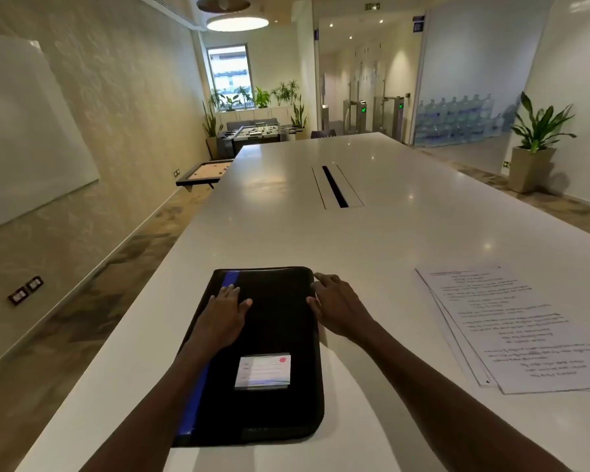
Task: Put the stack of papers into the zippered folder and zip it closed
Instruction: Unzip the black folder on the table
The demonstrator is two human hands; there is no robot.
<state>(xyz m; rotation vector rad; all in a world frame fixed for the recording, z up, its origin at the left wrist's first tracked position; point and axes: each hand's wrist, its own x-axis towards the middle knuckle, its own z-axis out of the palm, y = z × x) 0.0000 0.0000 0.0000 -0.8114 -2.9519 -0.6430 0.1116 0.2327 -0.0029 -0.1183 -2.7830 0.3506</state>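
The zippered folder [266,352] lies closed and flat on the white tabletop [372,233], directly in front of the person, with a blue strip along its left side and a label card [263,371] on the cover. The stack of papers [515,328] sits well apart to the right, fanned slightly so at least 2 or 3 sheet edges show.

The left hand [227,306] rests flat on the cover with fingers straight, pressing it down and holding nothing. The right hand [334,303] is at the folder's far right corner, fingers loosely extended and touching the edge; whether it has hold of a zipper pull I cannot tell.

The likely step is opening the folder, so the papers have not yet gone in. The risks from here: if the left hand lifts, pulling the zipper could drag the folder across the smooth tabletop. The zip may also bind at the rounded corner. Later, the uneven stack could snag or crease on entry unless squared first, and a protruding sheet could catch in the teeth.
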